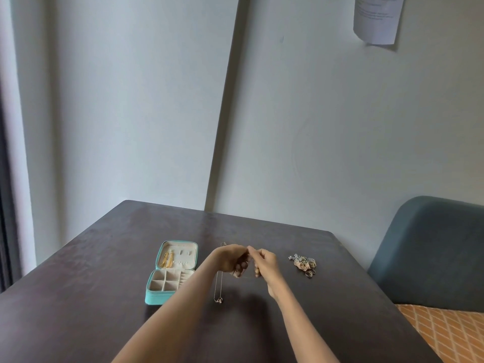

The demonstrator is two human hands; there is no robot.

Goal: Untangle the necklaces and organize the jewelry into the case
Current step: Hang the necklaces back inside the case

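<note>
- Open at far left on the dark table (78, 297): a turquoise jewelry case (171, 272), lid laid back toward the wall, long axis running away from the viewer
- In the lid, gold earrings (167, 260) hanging along the left side; in the base, a grid of pale compartments, apparently bare, though too small to be certain
- Just right of the case, a thin necklace (219, 286) stretched on the table, long axis near to far, pendant end pointing toward the viewer, far end passing behind the left wrist
- Raised above the table, left hand (231, 259), fingers curled inward, tips meeting those of the right hand
- Close against it, right hand (265, 265), fingers likewise curled, thumb and forefinger pinched together at the top
- Between the two hands, presumably a fine chain being picked apart; too thin to see here, so impossible to tell for sure what is gripped or how it hangs
- Judged as the untangling step, with most of the sorting yet to come
- Best done slowly: hold the knot slack rather than pulling it tight, tease one loop loose at a time, keep the freed length hanging straight, then lay it parallel to the necklace on the table
- Well to the right, a small heap of jewelry (303, 263), silver and gold pieces bunched together, a couple of rings at its near edge, not yet sorted
- Beyond the table's right edge, a blue chair back (429, 247)
</note>
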